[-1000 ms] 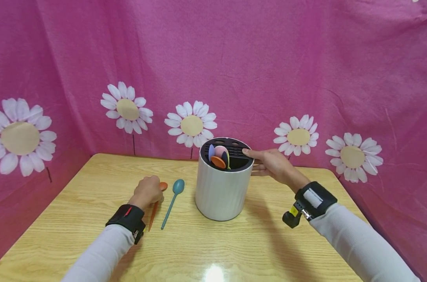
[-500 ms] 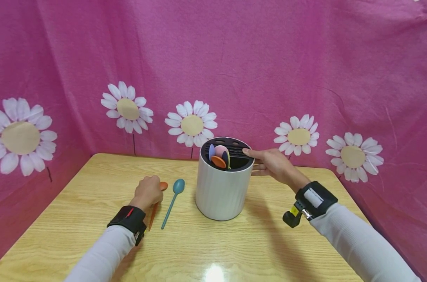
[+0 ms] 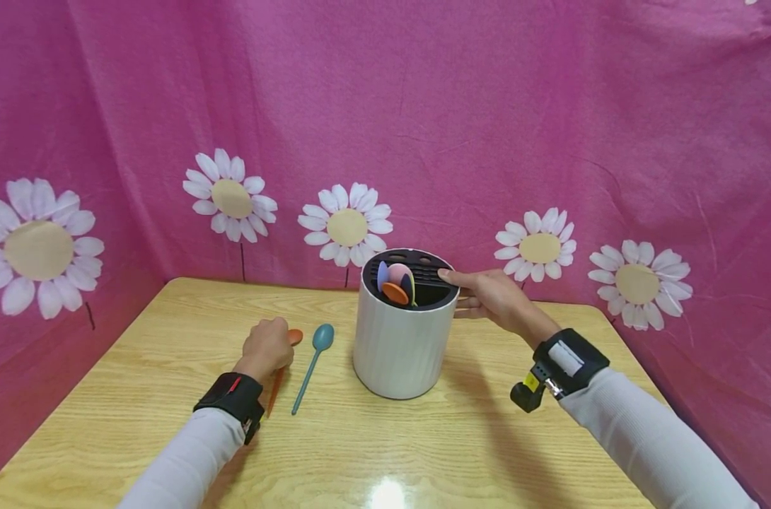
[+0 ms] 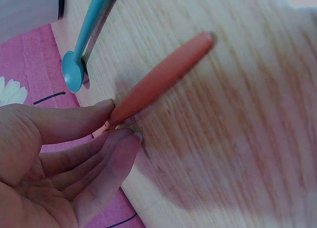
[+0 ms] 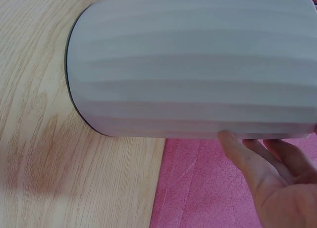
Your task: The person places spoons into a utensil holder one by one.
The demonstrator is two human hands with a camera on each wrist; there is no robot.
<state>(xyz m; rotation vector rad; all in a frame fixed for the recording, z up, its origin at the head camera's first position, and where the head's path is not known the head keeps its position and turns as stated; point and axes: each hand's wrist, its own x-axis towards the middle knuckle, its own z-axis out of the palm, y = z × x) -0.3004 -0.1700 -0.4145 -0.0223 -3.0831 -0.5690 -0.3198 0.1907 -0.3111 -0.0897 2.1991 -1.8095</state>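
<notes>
My left hand (image 3: 266,349) pinches the thin part of an orange spoon (image 4: 161,79) between thumb and fingertips, low over the table. In the head view the spoon's orange bowl (image 3: 295,336) shows beside the knuckles. Just right of it lies a teal spoon (image 3: 322,336), bowl pointing away from me. A white ribbed utensil holder (image 3: 398,353) stands upright at the centre. My right hand (image 3: 495,298) holds it at its right side, thumb over the black top and fingers against the outer wall. Several coloured utensil heads (image 3: 395,293) poke out of its front opening.
The light wooden table (image 3: 373,452) reaches back to a pink cloth (image 3: 424,127) printed with white daisies, which also hangs along the sides. Slots and round holes mark the holder's black insert (image 3: 424,260).
</notes>
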